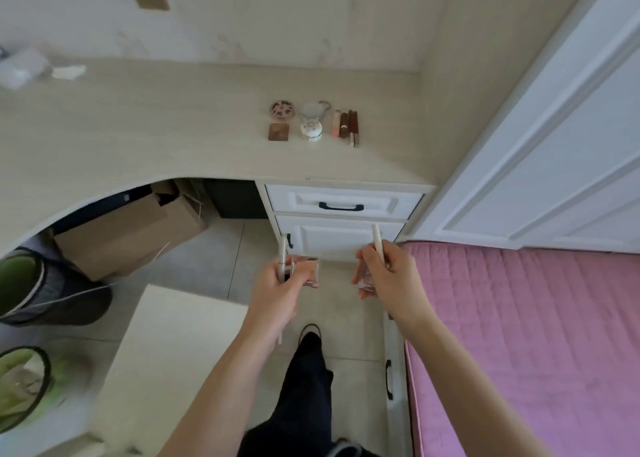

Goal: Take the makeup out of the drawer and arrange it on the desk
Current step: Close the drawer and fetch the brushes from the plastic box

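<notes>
Head view, left hand (277,285) gripping a white pencil (283,256) and a pink compact (309,271), right hand (386,273) clutching a cream stick (376,240) and a clear bottle (365,278), makeup (313,122) already lying on the desk (173,124) at twelve o'clock, drawer (341,202) sitting closed below it.

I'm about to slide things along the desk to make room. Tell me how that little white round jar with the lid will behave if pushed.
The white round jar looks glazed like ceramic, so probably fragile and fairly heavy for its size. It sits squat on the desk, so it should slide rather than tip. Its lid may shift loose. The wire hook right behind could snag.
</notes>
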Motion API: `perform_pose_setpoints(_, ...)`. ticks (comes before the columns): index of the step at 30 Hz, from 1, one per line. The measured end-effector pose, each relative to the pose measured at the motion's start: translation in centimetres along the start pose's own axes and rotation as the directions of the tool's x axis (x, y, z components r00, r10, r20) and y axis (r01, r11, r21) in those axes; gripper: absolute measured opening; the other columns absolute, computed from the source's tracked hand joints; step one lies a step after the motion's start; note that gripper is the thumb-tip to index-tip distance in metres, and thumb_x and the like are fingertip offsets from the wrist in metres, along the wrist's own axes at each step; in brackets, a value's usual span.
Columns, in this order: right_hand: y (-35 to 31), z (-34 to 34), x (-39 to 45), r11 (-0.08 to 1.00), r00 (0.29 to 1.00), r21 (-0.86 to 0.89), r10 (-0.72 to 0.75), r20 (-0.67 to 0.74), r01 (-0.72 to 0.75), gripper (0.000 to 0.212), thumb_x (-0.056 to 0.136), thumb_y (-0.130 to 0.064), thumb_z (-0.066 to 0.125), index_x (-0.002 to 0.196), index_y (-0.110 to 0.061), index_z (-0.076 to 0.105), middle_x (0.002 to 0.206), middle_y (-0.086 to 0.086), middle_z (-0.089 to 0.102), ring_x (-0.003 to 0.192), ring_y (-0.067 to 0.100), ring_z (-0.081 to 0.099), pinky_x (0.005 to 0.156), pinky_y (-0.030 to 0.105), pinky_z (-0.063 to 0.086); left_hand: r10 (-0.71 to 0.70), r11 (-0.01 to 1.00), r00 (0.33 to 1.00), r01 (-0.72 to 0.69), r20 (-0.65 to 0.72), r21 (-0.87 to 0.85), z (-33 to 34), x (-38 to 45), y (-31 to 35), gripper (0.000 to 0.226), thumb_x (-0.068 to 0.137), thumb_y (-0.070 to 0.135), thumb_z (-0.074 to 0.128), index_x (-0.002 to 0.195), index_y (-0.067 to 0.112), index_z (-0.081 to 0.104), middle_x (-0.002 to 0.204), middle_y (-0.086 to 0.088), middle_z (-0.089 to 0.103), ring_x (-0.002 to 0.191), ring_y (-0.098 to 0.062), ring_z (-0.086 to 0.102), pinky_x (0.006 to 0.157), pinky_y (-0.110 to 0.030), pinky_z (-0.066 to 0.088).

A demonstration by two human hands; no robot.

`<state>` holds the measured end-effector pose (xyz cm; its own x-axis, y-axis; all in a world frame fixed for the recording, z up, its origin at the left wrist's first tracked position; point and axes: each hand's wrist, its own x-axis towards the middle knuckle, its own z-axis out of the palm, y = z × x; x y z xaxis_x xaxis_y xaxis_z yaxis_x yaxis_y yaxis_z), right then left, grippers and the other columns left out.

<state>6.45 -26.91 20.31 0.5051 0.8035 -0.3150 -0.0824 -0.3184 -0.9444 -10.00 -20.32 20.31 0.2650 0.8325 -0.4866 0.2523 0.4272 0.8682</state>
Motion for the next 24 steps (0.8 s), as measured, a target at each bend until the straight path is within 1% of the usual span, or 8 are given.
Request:
perform_pose_setpoints(2,-1.3,0.5,3.6,1.0,1.0,-0.014,0.013,-0.011,-0.013,0.017,0.094,-0.015,0.051,0.082,-0.01,0.062,0.066,0.017,0.063,0.053,0.012,0.062,0.048,0.03,0.052,0.015,0.999,1.0,-0.015,0.014,0.043,0.4,3.6,2.0,0.006,0.088,0.027,0.063,0.092,0.024,0.062,0.047,0.015,0.055,0.039,-0.008,0.029,0.039,-0.022,0.026)
perform_pose_setpoints(3,-1.9,0.7,5.4,1.0,1.0,-0.017,0.021,-0.019,-0.022,0.016,0.093,-0.016,0.052,0.082,-0.011,0.062,0.064,0.014,0.062,0.053,0.012,0.061,0.047,0.029,0.05,0.028,0.998,0.999,-0.03,0.029,0.052,0.7,5.4,3.1,0.007,0.087,0.028,0.063,0.093,0.024,0.062,0.049,0.014,0.057,0.039,-0.008,0.03,0.039,-0.021,0.027)
perform_pose_setpoints(7,-4.3,1.1,12.0,0.999,0.997,-0.013,0.049,-0.06,-0.05,0.017,0.092,-0.015,0.052,0.08,-0.009,0.061,0.061,0.004,0.058,0.056,0.02,0.063,0.043,0.027,0.045,0.09,0.992,0.988,-0.1,0.126,0.076,2.2,12.3,7.4,0.012,0.084,0.027,0.062,0.095,0.02,0.064,0.074,0.001,0.074,0.041,-0.007,0.035,0.042,-0.02,0.028)
perform_pose_setpoints(10,-5.7,0.6,16.1,0.997,0.992,-0.002,0.076,-0.103,-0.076,0.017,0.093,-0.013,0.051,0.08,-0.008,0.061,0.062,0.004,0.057,0.057,0.02,0.064,0.045,0.028,0.046,0.073,0.991,0.988,-0.087,0.139,0.102,3.3,16.4,10.0,0.014,0.084,0.025,0.059,0.097,0.02,0.062,0.078,0.001,0.075,0.042,-0.01,0.032,0.044,-0.023,0.027)
perform_pose_setpoints(13,-6.8,-0.4,19.5,0.995,0.986,-0.007,0.093,-0.135,-0.095,0.018,0.093,-0.016,0.05,0.08,-0.01,0.062,0.062,0.004,0.059,0.059,0.019,0.065,0.048,0.029,0.051,0.07,0.992,0.987,-0.084,0.147,0.095,4.7,19.5,12.0,0.013,0.086,0.022,0.059,0.098,0.017,0.061,0.071,0.003,0.073,0.042,-0.013,0.029,0.041,-0.023,0.025)
perform_pose_setpoints(18,-8.0,-2.5,24.8,0.994,0.984,-0.003,0.11,-0.143,-0.112,0.018,0.091,-0.014,0.05,0.08,-0.008,0.063,0.061,0.005,0.058,0.06,0.017,0.065,0.046,0.026,0.049,0.007,0.998,0.993,-0.014,0.121,0.062,7.4,23.7,14.1,0.012,0.088,0.018,0.058,0.099,0.014,0.058,0.08,-0.003,0.075,0.037,-0.011,0.029,0.038,-0.021,0.026)
perform_pose_setpoints(22,-8.4,-4.0,28.5,0.991,0.985,-0.045,0.117,-0.124,-0.123,0.018,0.093,-0.014,0.048,0.083,-0.007,0.062,0.069,0.009,0.06,0.067,0.02,0.065,0.051,0.027,0.053,-0.009,0.998,0.996,0.003,0.09,0.067,9.9,26.5,14.9,0.013,0.088,0.021,0.058,0.1,0.016,0.058,0.081,0.0,0.076,0.042,-0.014,0.029,0.039,-0.023,0.026)
perform_pose_setpoints(24,-8.3,-4.6,30.2,0.983,0.981,-0.089,0.147,-0.125,-0.159,0.016,0.094,-0.013,0.048,0.087,-0.008,0.062,0.075,0.012,0.061,0.069,0.02,0.063,0.052,0.026,0.054,-0.025,0.997,0.996,0.019,0.08,0.073,11.3,27.8,15.0,0.014,0.088,0.023,0.059,0.1,0.016,0.058,0.082,0.0,0.076,0.043,-0.016,0.028,0.041,-0.024,0.026)
